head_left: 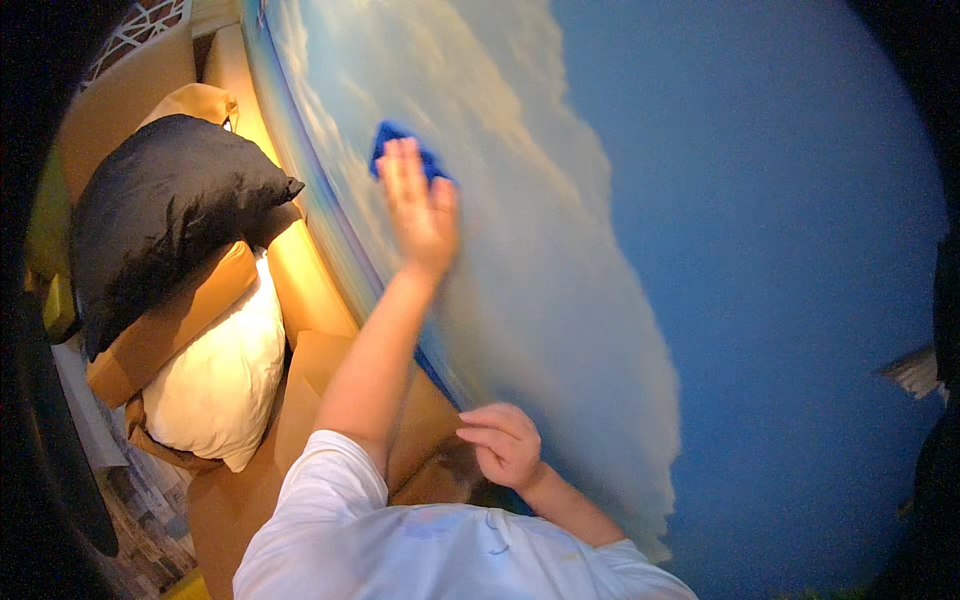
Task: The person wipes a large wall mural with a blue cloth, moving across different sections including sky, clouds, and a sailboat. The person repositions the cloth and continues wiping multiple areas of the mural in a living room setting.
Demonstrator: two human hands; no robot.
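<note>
My left hand (420, 215) lies flat, fingers stretched upward, over a blue cloth (438, 168) that it presses against a painted wall (520, 230) of sky and pale clouds. Part of the cloth is hidden under the palm and fingers. Lower down, my right hand (505, 445) hovers in front of my chest near the wall's lower edge. Its fingers are loosely bent and a little apart, with nothing visible in them.
Left of the wall, a tan sofa (300, 380) bears a black cushion (170, 200) and a white cushion (225, 375). A lit ledge (310, 270) runs along the wall. Wood-patterned flooring (150, 520) shows at lower left.
</note>
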